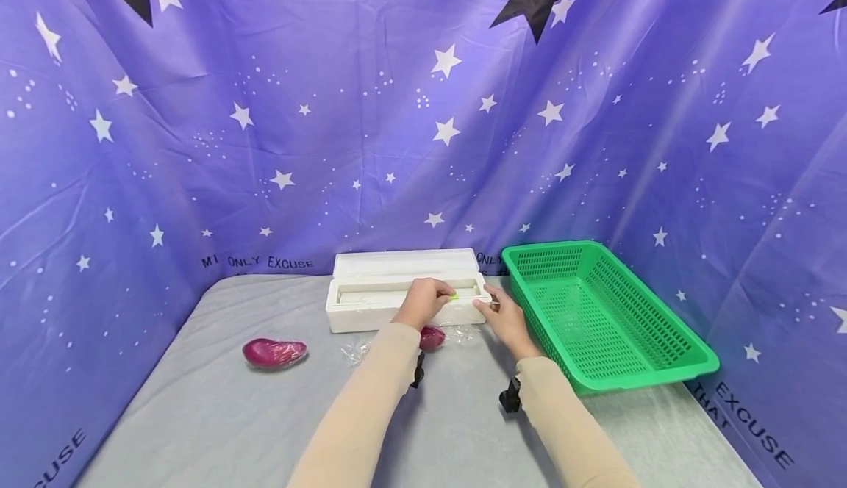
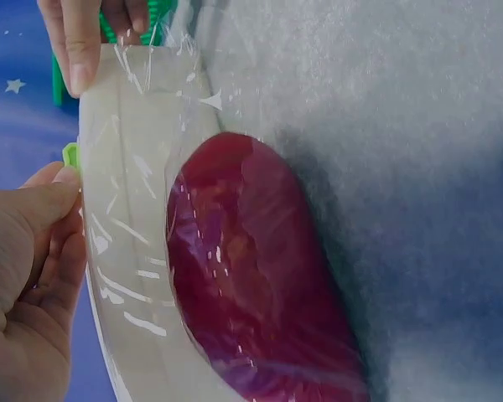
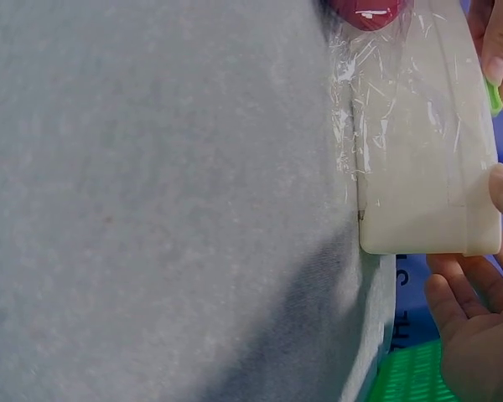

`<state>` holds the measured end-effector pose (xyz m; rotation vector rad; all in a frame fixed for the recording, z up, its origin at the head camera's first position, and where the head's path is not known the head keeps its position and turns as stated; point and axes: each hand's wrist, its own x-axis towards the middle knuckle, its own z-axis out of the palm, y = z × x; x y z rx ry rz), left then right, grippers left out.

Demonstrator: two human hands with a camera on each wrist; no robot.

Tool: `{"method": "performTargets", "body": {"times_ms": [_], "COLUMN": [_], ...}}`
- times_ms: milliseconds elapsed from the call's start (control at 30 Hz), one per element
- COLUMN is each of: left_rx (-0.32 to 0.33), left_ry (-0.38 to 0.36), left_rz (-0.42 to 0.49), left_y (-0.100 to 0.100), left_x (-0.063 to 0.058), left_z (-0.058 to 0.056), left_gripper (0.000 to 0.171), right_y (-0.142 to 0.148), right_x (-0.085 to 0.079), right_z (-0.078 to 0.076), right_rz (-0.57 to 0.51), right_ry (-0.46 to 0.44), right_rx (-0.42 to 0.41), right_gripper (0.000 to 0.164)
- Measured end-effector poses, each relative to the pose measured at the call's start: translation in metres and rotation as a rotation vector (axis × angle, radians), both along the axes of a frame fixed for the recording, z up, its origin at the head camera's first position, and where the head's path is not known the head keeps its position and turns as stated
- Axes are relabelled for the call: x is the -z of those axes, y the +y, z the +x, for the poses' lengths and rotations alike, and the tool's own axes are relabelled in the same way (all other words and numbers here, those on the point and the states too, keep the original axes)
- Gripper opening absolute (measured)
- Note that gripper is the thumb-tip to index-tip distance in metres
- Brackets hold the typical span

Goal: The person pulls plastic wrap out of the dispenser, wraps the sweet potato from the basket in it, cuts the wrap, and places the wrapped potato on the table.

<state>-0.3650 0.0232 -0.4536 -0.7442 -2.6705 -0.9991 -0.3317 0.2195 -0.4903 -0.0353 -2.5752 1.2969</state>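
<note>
A long white cling film dispenser lies on the table with its lid raised at the back. My left hand pinches a small lime-green slide cutter on the dispenser's edge, towards its right end. My right hand grips that right end, thumb on top and fingers beneath in the right wrist view. Clear cling film drapes down the dispenser's front and over a glossy purple-red, eggplant-like vegetable lying close in front. In the head view my left forearm partly covers this vegetable.
Another purple-red vegetable, shiny as if wrapped in film, lies to the left on the grey cloth-covered table. A large green perforated basket stands at the right, beside my right hand. Purple star-patterned curtains surround the table.
</note>
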Motion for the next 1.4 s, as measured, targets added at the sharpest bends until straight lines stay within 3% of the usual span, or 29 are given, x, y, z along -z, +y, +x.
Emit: {"method": "performTargets", "body": {"times_ms": [367, 667, 867, 1233, 1400], "left_rx": [-0.016, -0.081, -0.054, -0.010, -0.017], "left_ry": [0.112, 0.165, 0.207, 0.195, 0.190], "left_rz": [0.001, -0.050, -0.077, -0.148, -0.235], "left_y": [0.022, 0.038, 0.041, 0.045, 0.052], "left_x": [0.003, 0.006, 0.006, 0.003, 0.002], "left_z": [0.004, 0.007, 0.011, 0.014, 0.015], "left_gripper": [0.010, 0.012, 0.018, 0.033, 0.043], "right_y": [0.000, -0.002, -0.001, 0.001, 0.001], "right_x": [0.000, 0.001, 0.001, 0.003, 0.002], "right_z": [0.001, -0.001, 0.000, -0.001, -0.001], "right_rz": [0.009, 0.007, 0.020, 0.006, -0.001], "right_ry": [0.029, 0.019, 0.036, 0.052, 0.023], "right_rx": [0.001, -0.005, 0.014, 0.001, -0.001], "right_gripper": [0.054, 0.055, 0.054, 0.053, 0.054]}}
